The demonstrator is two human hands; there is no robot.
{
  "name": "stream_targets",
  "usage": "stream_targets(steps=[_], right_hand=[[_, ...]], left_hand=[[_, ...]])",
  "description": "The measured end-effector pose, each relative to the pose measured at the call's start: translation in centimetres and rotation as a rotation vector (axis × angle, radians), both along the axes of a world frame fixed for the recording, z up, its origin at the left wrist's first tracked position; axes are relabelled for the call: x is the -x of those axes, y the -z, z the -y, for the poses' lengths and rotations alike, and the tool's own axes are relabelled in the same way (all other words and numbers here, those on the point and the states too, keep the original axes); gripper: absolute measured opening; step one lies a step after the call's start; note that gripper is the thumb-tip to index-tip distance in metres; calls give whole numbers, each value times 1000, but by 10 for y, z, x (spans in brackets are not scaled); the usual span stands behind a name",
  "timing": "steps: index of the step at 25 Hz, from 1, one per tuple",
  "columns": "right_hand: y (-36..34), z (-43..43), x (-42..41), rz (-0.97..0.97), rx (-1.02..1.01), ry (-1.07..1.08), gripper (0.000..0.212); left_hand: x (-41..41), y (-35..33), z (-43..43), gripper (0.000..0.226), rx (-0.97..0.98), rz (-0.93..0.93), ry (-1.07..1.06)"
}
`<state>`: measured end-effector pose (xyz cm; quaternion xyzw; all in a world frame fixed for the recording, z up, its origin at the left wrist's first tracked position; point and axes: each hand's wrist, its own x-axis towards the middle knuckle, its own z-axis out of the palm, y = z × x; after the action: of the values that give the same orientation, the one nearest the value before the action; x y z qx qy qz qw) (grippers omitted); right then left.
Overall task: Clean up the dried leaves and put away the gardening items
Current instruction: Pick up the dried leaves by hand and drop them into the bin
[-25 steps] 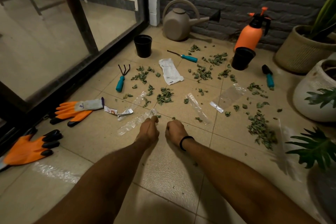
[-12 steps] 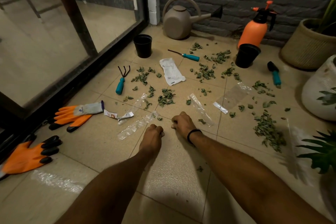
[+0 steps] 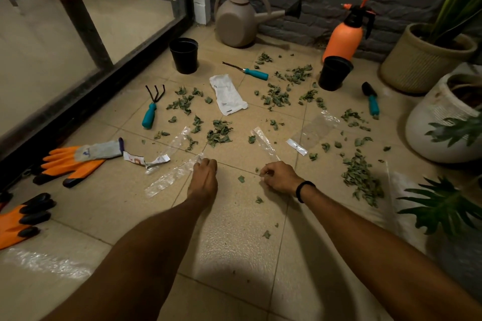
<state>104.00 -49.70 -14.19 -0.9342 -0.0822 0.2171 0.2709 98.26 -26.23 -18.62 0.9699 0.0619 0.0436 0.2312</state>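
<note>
The left hand (image 3: 204,181) has fingers together, tips on a crinkled clear plastic wrapper (image 3: 169,178), grip unclear; the right hand (image 3: 281,177) has fingers curled, contents unclear. Beyond, dried green leaves (image 3: 219,135) litter the tiled floor (image 3: 234,242) among two orange gloves (image 3: 67,161), three teal-handled tools (image 3: 149,118), two black plastic pots (image 3: 184,56)

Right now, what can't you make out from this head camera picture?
Head view only.
1. Left hand and right hand: curled fingers hide what they hold.
2. Orange glove with black fingertips: cut off by the left edge.
3. White paper packet: print too small to read.
</note>
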Motion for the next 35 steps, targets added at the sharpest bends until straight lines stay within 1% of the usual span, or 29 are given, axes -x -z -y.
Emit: stream_targets(steps=[3,5,6,7,8,9,10,11,12,13,14,15,16,17,18,19,20,21,22,23,25,26,28,30,33,34,35], right_hand=[[7,-5,9,47,6,-81,28],[10,-23,15,96,7,-121,35],[13,-34,19,131,28,-147,36],[16,-44,23,170,53,-169,34],[18,-54,26,215,68,-183,29],[21,-62,29,249,75,-186,23],[23,-67,30,273,71,-180,19],[23,-70,31,278,61,-156,16],[20,-71,30,268,23,-97,13],[17,-66,27,237,-36,2,10],[13,-58,23,200,-103,119,8],[10,-48,17,169,-150,226,7],[8,-34,11,143,-185,305,6],[7,-19,3,124,-198,355,5],[7,-4,-4,109,-207,393,7],[6,8,-11,104,-187,399,14],[7,17,-17,108,-147,371,24],[11,21,-21,109,-92,315,33],[15,23,-23,103,-56,247,38],[19,21,-23,104,-28,171,37],[27,14,-18,157,31,59,25],[31,13,-17,199,47,47,20],[29,12,-15,224,20,84,10],[20,14,-15,159,-100,197,3],[3,25,-12,-21,-341,419,7],[-2,30,-8,-93,-399,448,7],[-7,35,-3,-141,-414,441,6]], left_hand=[[-1,-2,0,14,35,-14,36],[2,-1,2,15,142,-1,37],[3,-1,5,21,189,8,16],[4,-3,9,27,229,21,-16],[4,-7,15,28,277,20,-76],[1,-13,21,26,385,-3,-195],[-5,-19,26,25,585,-58,-373],[-12,-27,31,26,848,-124,-560],[-17,-34,35,27,1113,-178,-703],[-20,-36,39,26,1302,-230,-786],[-23,-35,43,23,1405,-273,-814],[-24,-37,49,19,1438,-317,-803],[-24,-37,55,19,1403,-345,-741],[-23,-37,61,22,1255,-353,-622],[-21,-32,66,26,981,-335,-449],[-18,-25,71,26,682,-295,-256],[-15,-19,77,25,463,-252,-82],[-13,-14,81,24,338,-229,33],[-12,-8,84,25,277,-227,85],[-11,-5,86,30,230,-233,93],[-12,1,89,40,142,-218,107],[-12,3,90,44,106,-201,126],[-18,5,91,49,44,-162,168],[-25,4,90,50,-29,-165,209],[-28,4,95,34,-96,-143,250],[-27,5,97,28,-97,-148,250],[-27,6,100,23,-82,-162,240]])
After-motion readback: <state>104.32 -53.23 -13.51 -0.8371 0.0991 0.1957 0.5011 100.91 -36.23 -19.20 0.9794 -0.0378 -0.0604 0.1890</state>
